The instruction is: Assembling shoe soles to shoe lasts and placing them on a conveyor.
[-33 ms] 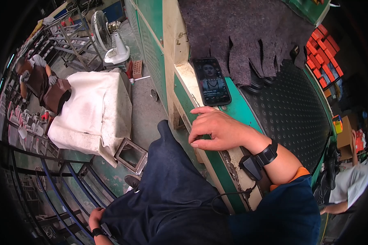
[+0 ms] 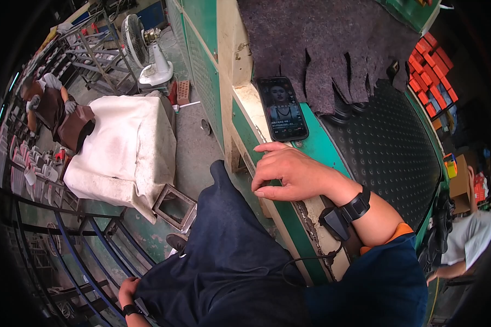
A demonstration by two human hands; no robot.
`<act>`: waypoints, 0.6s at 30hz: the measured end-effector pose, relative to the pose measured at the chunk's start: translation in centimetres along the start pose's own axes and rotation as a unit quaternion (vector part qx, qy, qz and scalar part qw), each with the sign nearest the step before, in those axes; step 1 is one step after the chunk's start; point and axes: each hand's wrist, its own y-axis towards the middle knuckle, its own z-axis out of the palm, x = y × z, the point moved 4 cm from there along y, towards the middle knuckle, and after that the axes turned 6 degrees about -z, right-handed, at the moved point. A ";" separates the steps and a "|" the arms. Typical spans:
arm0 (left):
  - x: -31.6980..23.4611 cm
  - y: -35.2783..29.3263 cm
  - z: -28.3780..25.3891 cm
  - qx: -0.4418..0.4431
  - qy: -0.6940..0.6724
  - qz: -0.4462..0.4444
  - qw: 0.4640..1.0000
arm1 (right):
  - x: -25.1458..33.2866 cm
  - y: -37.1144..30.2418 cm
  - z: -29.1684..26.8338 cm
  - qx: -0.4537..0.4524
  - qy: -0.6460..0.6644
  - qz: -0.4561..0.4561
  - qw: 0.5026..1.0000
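Note:
My right hand (image 2: 289, 173) rests at the edge of the green and cream bench, its fingers loosely bent and apart, holding nothing. Just beyond its fingertips lies a black smartphone (image 2: 281, 109) with its screen lit, showing a person. A black wristband (image 2: 356, 206) with a box-shaped device and cable is on the right wrist. Low on the left, my left hand (image 2: 128, 288) hangs beside the dark blue apron (image 2: 229, 245); its fingers are mostly hidden. It wears a dark wristband too.
Behind the phone, a dark grey slit cloth (image 2: 321, 38) drapes over a black studded mat (image 2: 392, 147). A white cloth-covered block (image 2: 122, 147), metal rails (image 2: 87, 245) and a fan (image 2: 142, 49) stand left. A gloved co-worker (image 2: 52, 103) sits far left; another (image 2: 469, 240) is at right.
My hands and the phone have not moved. At the right edge, the co-worker's arms and white shirt have shifted slightly.

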 end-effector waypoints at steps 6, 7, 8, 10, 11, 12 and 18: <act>1.1 1.0 0.5 -0.005 -0.008 0.002 1.000 | -0.1 0.1 0.0 -0.003 0.000 -0.008 1.000; 1.3 1.1 0.6 -0.003 -0.007 0.004 1.000 | -0.1 0.1 0.0 -0.001 0.000 -0.007 1.000; 1.2 1.2 0.6 -0.003 -0.007 0.004 1.000 | -0.2 0.1 0.1 -0.001 0.000 -0.007 1.000; 1.1 1.2 0.6 0.003 -0.010 -0.003 1.000 | -0.2 0.0 0.1 -0.013 0.003 -0.023 1.000; 0.9 1.1 0.5 0.003 -0.009 -0.003 1.000 | -0.2 0.0 0.2 -0.013 0.003 -0.023 1.000; 0.7 0.9 0.4 0.003 -0.009 -0.003 1.000 | -0.2 0.0 0.2 -0.014 0.003 -0.023 1.000; 0.4 0.5 0.3 0.005 -0.007 -0.006 1.000 | -0.1 0.1 0.0 -0.006 0.001 -0.014 1.000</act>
